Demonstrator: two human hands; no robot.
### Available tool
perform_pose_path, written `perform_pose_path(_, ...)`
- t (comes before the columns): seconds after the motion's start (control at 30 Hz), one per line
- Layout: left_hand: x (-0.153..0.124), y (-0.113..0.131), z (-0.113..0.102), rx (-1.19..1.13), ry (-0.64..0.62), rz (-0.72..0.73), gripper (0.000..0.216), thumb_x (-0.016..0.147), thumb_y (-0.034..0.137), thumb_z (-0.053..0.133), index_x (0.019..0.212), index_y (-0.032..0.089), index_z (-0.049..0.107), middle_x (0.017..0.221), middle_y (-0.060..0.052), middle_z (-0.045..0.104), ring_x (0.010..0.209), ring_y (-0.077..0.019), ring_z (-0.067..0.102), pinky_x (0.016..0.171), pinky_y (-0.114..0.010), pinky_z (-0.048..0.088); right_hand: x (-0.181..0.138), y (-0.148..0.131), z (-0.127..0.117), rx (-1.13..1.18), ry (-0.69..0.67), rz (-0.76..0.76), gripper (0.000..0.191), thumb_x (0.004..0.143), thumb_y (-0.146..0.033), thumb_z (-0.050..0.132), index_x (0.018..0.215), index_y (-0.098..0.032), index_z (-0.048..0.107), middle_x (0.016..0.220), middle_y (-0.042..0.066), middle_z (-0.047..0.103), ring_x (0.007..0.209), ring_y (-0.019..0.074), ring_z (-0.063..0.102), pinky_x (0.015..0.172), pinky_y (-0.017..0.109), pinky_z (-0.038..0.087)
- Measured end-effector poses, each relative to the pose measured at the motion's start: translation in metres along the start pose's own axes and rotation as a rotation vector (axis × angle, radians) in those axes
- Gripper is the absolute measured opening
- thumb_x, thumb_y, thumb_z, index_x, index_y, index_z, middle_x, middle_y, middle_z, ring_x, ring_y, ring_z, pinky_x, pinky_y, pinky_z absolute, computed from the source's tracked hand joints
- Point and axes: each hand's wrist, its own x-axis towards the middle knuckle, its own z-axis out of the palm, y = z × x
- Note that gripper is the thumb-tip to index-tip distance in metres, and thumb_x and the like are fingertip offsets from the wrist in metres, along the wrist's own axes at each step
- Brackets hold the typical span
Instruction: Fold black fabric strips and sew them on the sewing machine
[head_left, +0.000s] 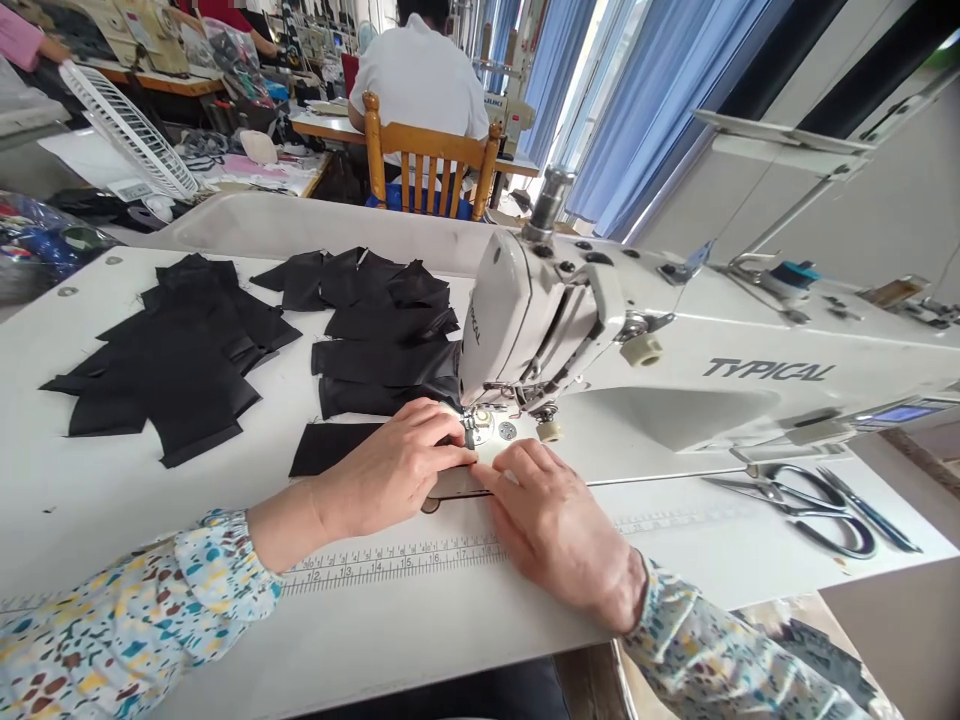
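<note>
A white sewing machine (517,310) stands in front of me, its presser foot (471,430) between my two hands. A black fabric strip (330,450) lies flat on the bed and runs under my left hand (397,465). The left fingers press together on the strip, just left of the foot. My right hand (547,520) is closed at the near right of the foot, thumb and forefinger at the strip's end. Its grip is partly hidden. Behind the left hand, several black fabric pieces (375,360) lie in an overlapping row reaching the machine.
A heap of black fabric pieces (180,350) lies at left. Scissors (802,505) and thread snips (870,510) rest at right. A printed ruler (390,560) crosses the table's front. Beyond are a white fan (131,125), a wooden chair (431,155) and a seated person (420,75).
</note>
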Motion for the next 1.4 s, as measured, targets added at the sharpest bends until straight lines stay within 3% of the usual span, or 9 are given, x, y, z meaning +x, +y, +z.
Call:
perform_pose_path(0.13, -0.002, 0.001, -0.003, 0.031, -0.019, 0.009, 0.052, 0.092, -0.007, 0.041, 0.12, 0.022, 0.074, 0.113, -0.009, 0.062, 0.115, -0.0239, 0.055, 0.105, -0.047, 0.05, 0.001, 0.02, -0.007, 0.228, 0.07, 0.079, 0.035, 0.101, -0.014, 0.048, 0.131, -0.019, 0.063, 0.108, 0.01, 0.065, 0.105, 0.0265, 0.058, 0.091, 0.048, 0.053)
perform_pose_path(0.27, -0.004, 0.0, -0.006, 0.038, -0.039, 0.014, 0.046, 0.096, -0.003, 0.043, 0.116, 0.022, 0.076, 0.116, -0.009, 0.063, 0.114, -0.0228, 0.057, 0.112, -0.052, 0.044, 0.006, 0.027, -0.003, 0.28, 0.045, 0.001, 0.035, 0.102, -0.011, 0.046, 0.131, -0.018, 0.063, 0.117, 0.011, 0.066, 0.112, 0.0261, 0.057, 0.098, 0.047, 0.051)
perform_pose_path(0.4, -0.003, -0.002, -0.008, 0.014, -0.013, 0.031, 0.045, 0.095, -0.004, 0.042, 0.113, 0.02, 0.076, 0.116, -0.009, 0.067, 0.12, -0.0229, 0.057, 0.117, -0.051, 0.039, 0.004, 0.02, 0.003, 0.144, 0.018, -0.031, 0.035, 0.102, -0.011, 0.044, 0.13, -0.018, 0.064, 0.119, 0.011, 0.067, 0.105, 0.0257, 0.06, 0.093, 0.047, 0.052)
perform_pose_path(0.63, 0.004, -0.006, -0.007, 0.054, -0.008, -0.001, 0.045, 0.094, -0.004, 0.041, 0.117, 0.017, 0.073, 0.115, -0.006, 0.073, 0.116, -0.02, 0.06, 0.118, -0.048, 0.037, -0.002, 0.009, 0.008, -0.176, 0.05, -0.094, 0.033, 0.099, -0.013, 0.051, 0.129, -0.012, 0.063, 0.12, 0.015, 0.066, 0.116, 0.0311, 0.057, 0.097, 0.047, 0.05)
perform_pose_path(0.93, 0.002, -0.007, -0.01, 0.086, 0.032, -0.01, 0.042, 0.093, -0.004, 0.044, 0.113, 0.018, 0.074, 0.114, -0.004, 0.074, 0.12, -0.0216, 0.058, 0.121, -0.053, 0.032, 0.0, 0.008, 0.01, -0.196, 0.014, -0.091, 0.033, 0.096, -0.013, 0.055, 0.129, -0.011, 0.061, 0.118, 0.014, 0.064, 0.117, 0.0306, 0.057, 0.1, 0.045, 0.049)
perform_pose_path(1.23, 0.007, -0.001, -0.008, 0.092, -0.042, -0.046, 0.053, 0.089, -0.007, 0.04, 0.123, 0.021, 0.069, 0.112, -0.005, 0.068, 0.112, -0.0195, 0.059, 0.119, -0.053, 0.032, 0.0, 0.006, 0.011, -0.237, 0.008, -0.099, 0.036, 0.093, -0.01, 0.056, 0.129, -0.009, 0.061, 0.115, 0.015, 0.065, 0.114, 0.0312, 0.057, 0.098, 0.046, 0.051)
perform_pose_path(1.4, 0.007, 0.003, -0.006, 0.116, -0.083, -0.052, 0.056, 0.086, -0.008, 0.042, 0.125, 0.022, 0.069, 0.115, -0.006, 0.063, 0.115, -0.0213, 0.057, 0.117, -0.054, 0.035, 0.0, 0.01, 0.008, -0.13, 0.009, -0.083, 0.035, 0.1, -0.015, 0.049, 0.132, -0.011, 0.06, 0.119, 0.013, 0.065, 0.107, 0.0285, 0.058, 0.096, 0.047, 0.051)
